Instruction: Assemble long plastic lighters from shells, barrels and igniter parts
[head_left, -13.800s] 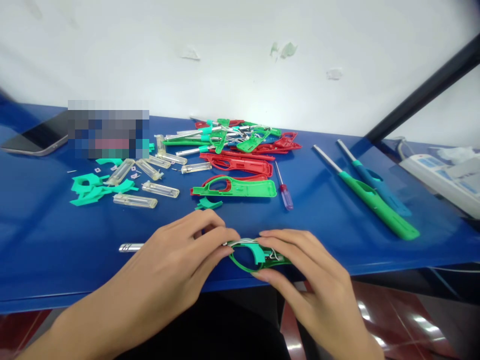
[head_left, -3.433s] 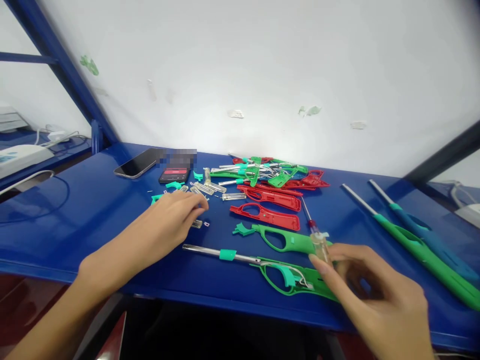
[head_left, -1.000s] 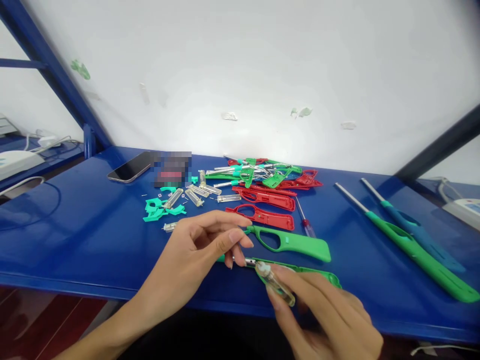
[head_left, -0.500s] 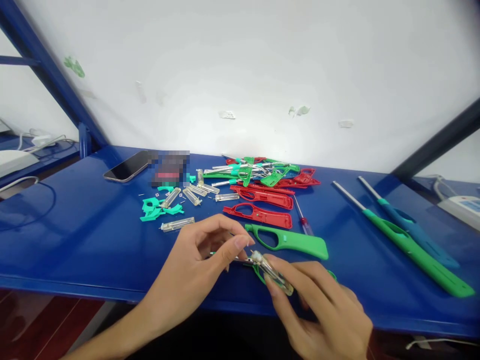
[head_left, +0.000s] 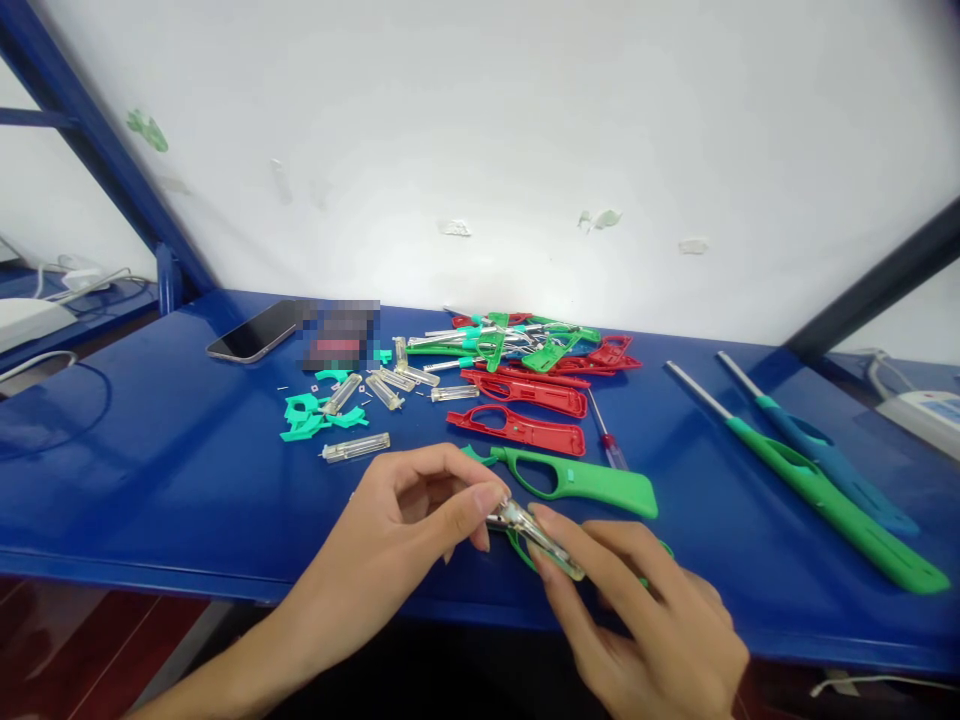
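My right hand [head_left: 645,600] grips a clear lighter fuel tank [head_left: 551,545] between thumb and fingers, its valve end tilted up toward the left. At that end, my left hand [head_left: 427,510] has thumb and forefinger pinched together; what is between the fingertips is too small to make out. Under both hands, a green piece of lighter casing [head_left: 519,548] is mostly covered, with a metal tube partly showing near the left fingers. Just beyond lies a green casing half [head_left: 600,488], and a teal plastic piece [head_left: 478,455] peeks out behind my left hand.
Several clear tanks [head_left: 356,447] and teal pieces [head_left: 304,425] lie left. Red casing halves [head_left: 517,430], a screwdriver [head_left: 611,445] and a pile of lighter parts [head_left: 495,345] are farther back. Two whole lighters [head_left: 832,510] lie right, a phone [head_left: 255,332] back left, before the wall.
My left fingertips have come down and right onto the valve end of the tank, where a gap was before. The tank in my right hand has barely moved. More teal plastic shows behind the left hand.
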